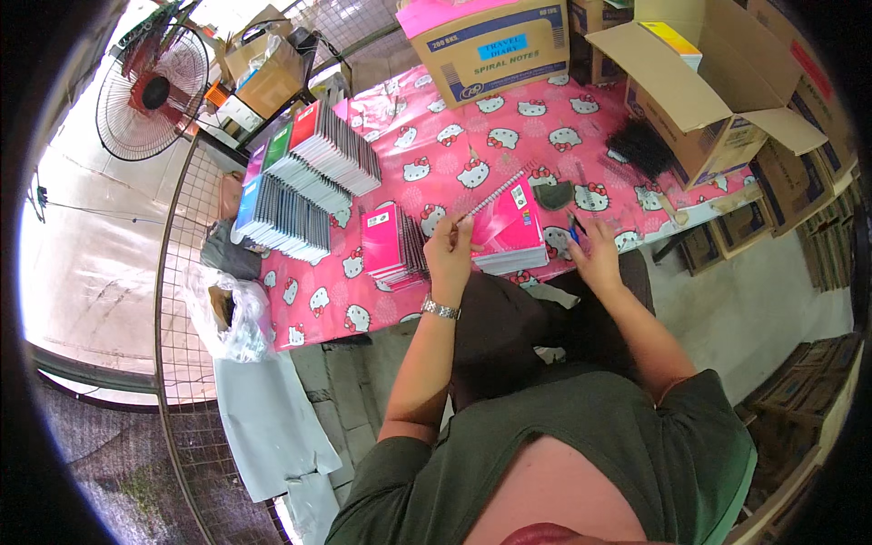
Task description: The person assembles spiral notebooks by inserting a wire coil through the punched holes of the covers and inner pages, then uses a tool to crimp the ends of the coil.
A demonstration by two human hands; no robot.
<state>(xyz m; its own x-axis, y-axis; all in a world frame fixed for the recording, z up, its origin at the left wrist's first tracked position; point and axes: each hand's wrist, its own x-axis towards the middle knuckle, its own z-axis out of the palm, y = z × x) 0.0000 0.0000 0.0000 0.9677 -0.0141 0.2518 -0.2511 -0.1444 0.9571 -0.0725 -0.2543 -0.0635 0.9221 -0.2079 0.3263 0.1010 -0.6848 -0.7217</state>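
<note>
In front of me lies a stack of pink-covered notebooks (pixel 500 222), with a spiral coil (pixel 498 193) along the upper left edge of the top one. My left hand (pixel 450 254) is closed, fingers pinched at the coil's lower end near the notebook's corner. To the right of the stack, my right hand (pixel 597 257) is wrapped round blue-handled pliers (pixel 574 232), their dark jaws pointing away from me. A dark green half-round piece (pixel 554 196) lies just beyond the notebooks. Left of my left hand stand pink spiral notebooks (pixel 389 243) in a pile.
A pink patterned cloth (pixel 413 136) covers the table. Stacked spiral notebooks (pixel 304 182) stand at the left. Black coils (pixel 640 148) lie in a heap beside an open carton (pixel 695 113). Another carton (pixel 490 54) stands at the back. A fan (pixel 154 93) stands far left.
</note>
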